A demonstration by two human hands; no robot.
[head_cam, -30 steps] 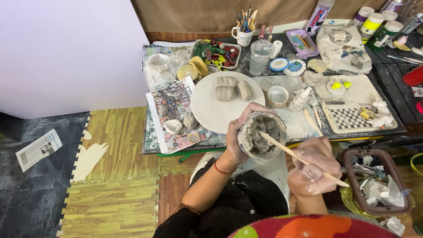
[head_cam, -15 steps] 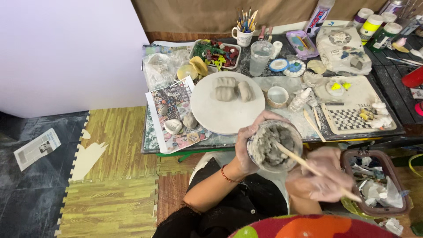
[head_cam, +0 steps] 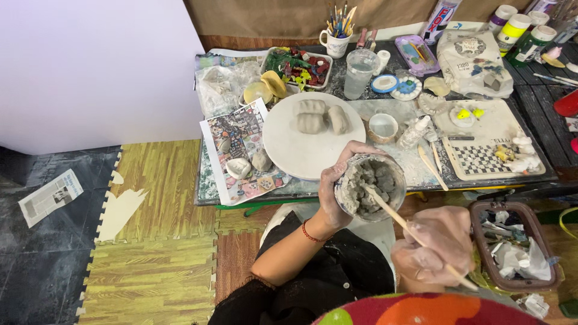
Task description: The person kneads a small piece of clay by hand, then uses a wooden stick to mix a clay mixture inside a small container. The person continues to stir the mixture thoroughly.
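Three things that could easily go sideways here, judged only from how everything sits:

1. The clear cup [head_cam: 369, 185] of grey clay paste is gripped in the left hand [head_cam: 335, 191], fingers wrapped around its left side, out in the air at the near edge of the table [head_cam: 385, 188] and above the lap. It's tipped a little toward the viewer, so if the grip is loosened by the wet clay smeared on that hand, the paste probably gets dumped on the dark clothing rather than on the table.

2. The wooden stick [head_cam: 415, 239] is pinched in the right hand [head_cam: 432, 247], which is closed around its near part while the far tip is buried in the paste. The hands are kept apart, joined only by that stick. If the paste is thick and the stick is levered too hard, the stick could be snapped, or the cup could be pried out of the left hand.

3. Lumps could be flicked over the rim toward the round white board [head_cam: 313, 136], just beyond the cup, where three shaped clay pieces [head_cam: 319, 116] are laid. The magazine page [head_cam: 241, 147] with small shells on it, left of the board, and the small white bowl [head_cam: 383, 127], to its right, are also within splatter range.
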